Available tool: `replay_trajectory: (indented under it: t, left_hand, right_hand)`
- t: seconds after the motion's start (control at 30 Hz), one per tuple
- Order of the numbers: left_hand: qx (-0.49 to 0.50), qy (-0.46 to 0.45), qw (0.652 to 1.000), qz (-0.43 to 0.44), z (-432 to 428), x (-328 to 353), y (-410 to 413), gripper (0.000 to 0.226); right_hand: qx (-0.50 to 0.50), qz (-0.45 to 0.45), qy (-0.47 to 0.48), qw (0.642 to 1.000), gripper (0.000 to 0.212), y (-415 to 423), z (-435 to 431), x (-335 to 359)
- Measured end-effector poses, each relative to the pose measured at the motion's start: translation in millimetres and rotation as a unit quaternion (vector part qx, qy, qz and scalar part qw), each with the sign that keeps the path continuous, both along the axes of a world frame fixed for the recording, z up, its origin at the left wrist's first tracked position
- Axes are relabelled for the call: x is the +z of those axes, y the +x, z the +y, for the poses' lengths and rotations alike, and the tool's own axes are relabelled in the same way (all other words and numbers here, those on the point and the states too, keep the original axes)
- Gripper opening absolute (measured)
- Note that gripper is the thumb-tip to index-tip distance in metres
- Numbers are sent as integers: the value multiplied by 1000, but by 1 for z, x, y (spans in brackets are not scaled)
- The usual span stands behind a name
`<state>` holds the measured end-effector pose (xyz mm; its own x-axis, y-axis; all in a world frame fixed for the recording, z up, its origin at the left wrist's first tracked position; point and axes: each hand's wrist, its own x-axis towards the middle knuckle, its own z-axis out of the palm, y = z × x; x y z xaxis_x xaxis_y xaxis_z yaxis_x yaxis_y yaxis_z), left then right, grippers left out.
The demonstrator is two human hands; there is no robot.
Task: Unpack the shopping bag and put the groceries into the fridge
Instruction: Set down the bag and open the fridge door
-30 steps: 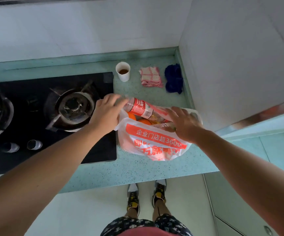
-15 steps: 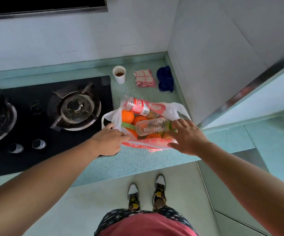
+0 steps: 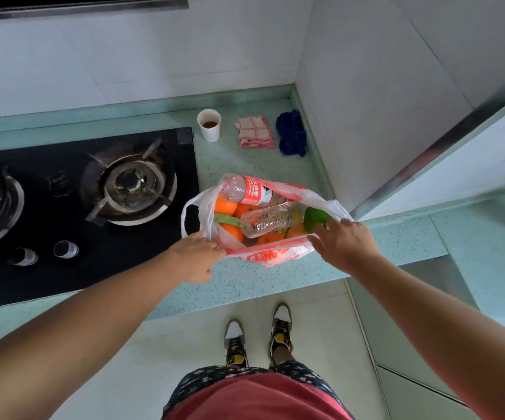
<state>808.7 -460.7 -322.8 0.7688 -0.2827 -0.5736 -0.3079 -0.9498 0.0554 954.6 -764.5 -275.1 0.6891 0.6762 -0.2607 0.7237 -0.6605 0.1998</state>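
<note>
Shopping bag (image 3: 269,257) at counter's (image 3: 245,286) front edge, mouth held wide for unpacking—left hand (image 3: 195,257) pinches near rim, right hand's (image 3: 346,245) splayed fingers (image 3: 337,223) touch right rim, clamp unclear.

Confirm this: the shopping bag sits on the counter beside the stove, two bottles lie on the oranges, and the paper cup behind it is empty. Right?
Not quite. The paper cup is not empty: the head view shows brown liquid in it. The rest stands.
</note>
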Motion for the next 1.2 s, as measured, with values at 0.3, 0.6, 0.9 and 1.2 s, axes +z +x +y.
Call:
replay_trajectory:
  t: [0.3, 0.6, 0.9, 1.2]
  left_hand:
    - [178, -99, 959, -197, 13, 35, 18, 22]
    - [225, -70, 951, -199, 17, 50, 11, 48]
    - [323, -104, 923, -182, 15, 110, 17, 47]
    - [412, -89, 885, -200, 4, 148, -39, 48]
  right_hand:
    - [20, 7, 47, 999, 75, 29, 20, 14]
    - [-59, 60, 14, 996, 85, 36, 37, 29]
    - [-34, 193, 112, 974, 57, 8, 83, 96]
    - [80, 175, 88, 977, 60, -18, 110, 136]
